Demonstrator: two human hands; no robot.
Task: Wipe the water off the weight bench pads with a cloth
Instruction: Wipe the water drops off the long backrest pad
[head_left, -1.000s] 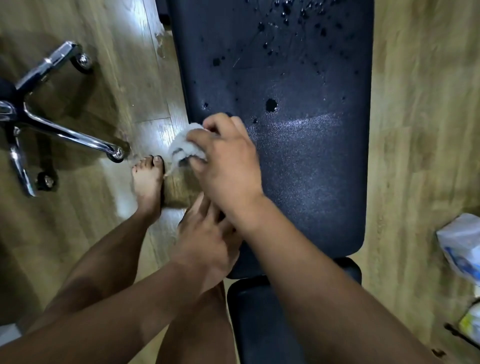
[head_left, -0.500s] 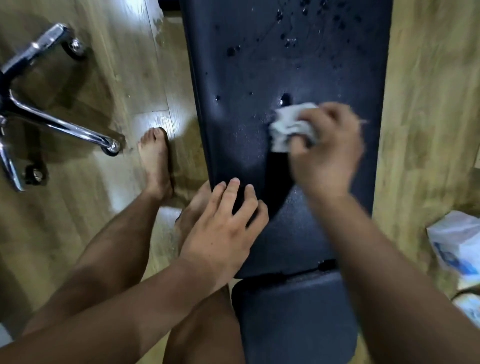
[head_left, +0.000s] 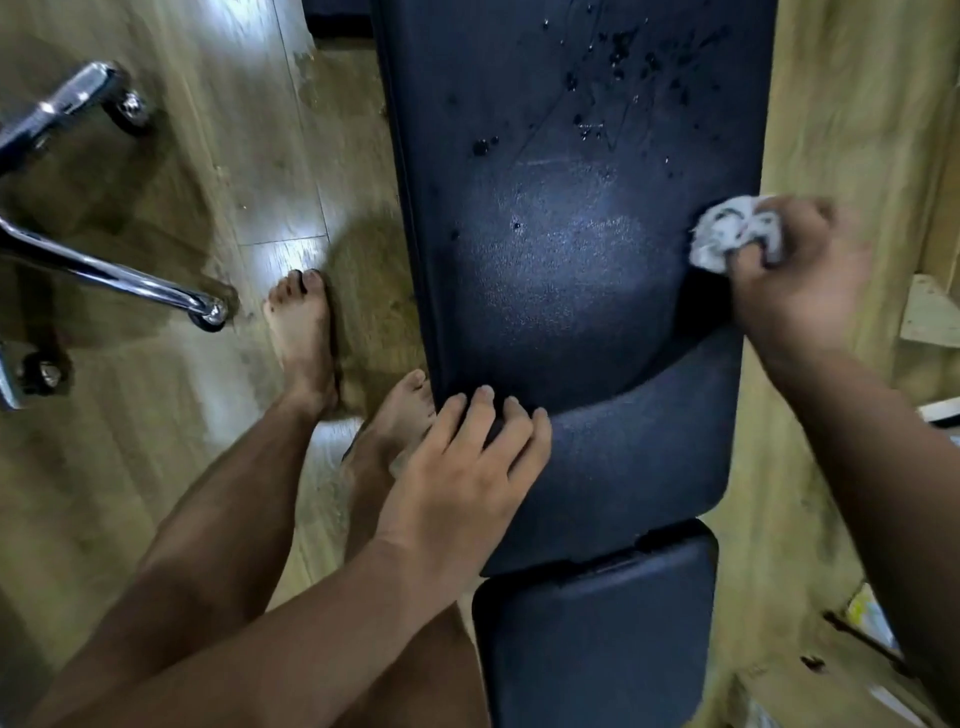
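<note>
With the right hand (head_left: 800, 280) clenched on the crumpled white cloth (head_left: 727, 239) at the back pad's (head_left: 571, 270) right edge and the left hand (head_left: 467, 467) splayed flat and empty at lower centre, droplets (head_left: 618, 57) at the frame's top may get missed.

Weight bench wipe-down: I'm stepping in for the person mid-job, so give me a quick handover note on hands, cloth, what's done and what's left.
Right hand: closed on the crumpled white cloth, at the right edge of the long back pad.
Left hand: empty, fingers spread, resting flat on the pad's near left corner.
Done: the pad's middle band looks wiped, with only a damp sheen.
Left: water droplets scattered across the far end, plus a few stray drops at the left. The seat pad shows no obvious water.
</note>
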